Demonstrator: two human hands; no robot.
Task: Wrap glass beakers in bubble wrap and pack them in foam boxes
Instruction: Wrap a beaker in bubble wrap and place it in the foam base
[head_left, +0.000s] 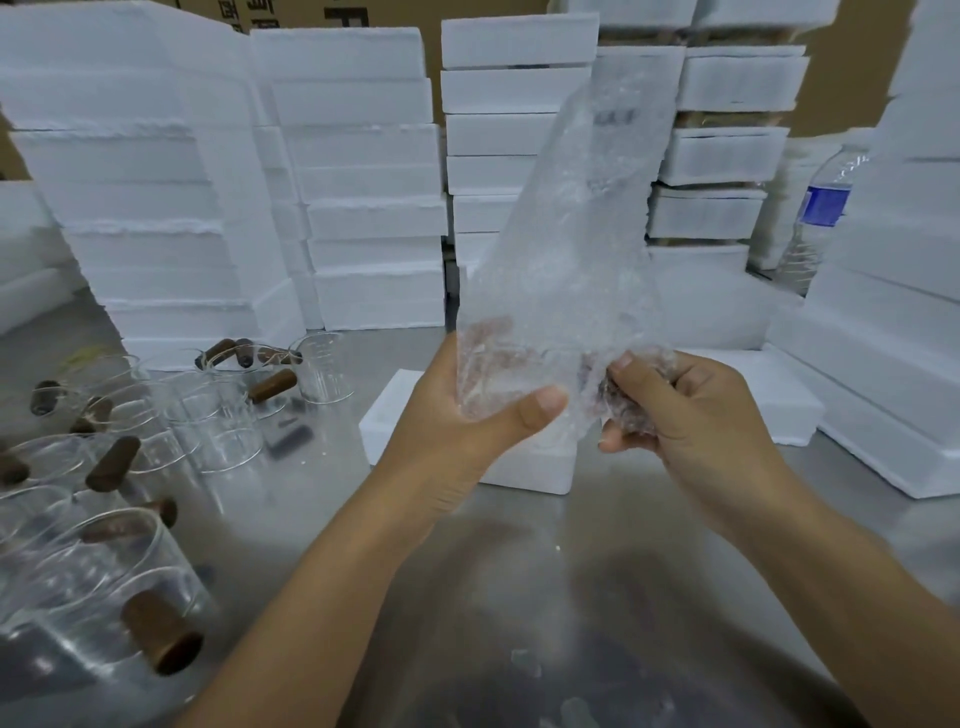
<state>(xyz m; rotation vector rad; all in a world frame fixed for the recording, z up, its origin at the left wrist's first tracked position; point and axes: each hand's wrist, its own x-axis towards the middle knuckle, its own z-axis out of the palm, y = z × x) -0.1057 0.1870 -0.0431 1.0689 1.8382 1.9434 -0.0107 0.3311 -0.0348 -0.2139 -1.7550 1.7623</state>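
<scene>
A sheet of bubble wrap (576, 244) stands upright in the middle of the head view, its top corner reaching up in front of the foam stacks. My left hand (467, 415) holds its lower part, thumb across the front; a clear glass shape shows faintly inside the wrap there, too blurred to tell. My right hand (675, 405) grips the bunched lower right edge of the wrap. An open foam box (530, 467) sits on the metal table just behind my hands. Several glass beakers (223, 431) with brown corks (111, 462) stand at the left.
Tall stacks of white foam boxes (363, 208) fill the back and both sides. A water bottle (821, 213) with a blue label stands at the right rear. Foam lids (883, 405) lie at the right. The steel table (519, 597) lies bare below my forearms.
</scene>
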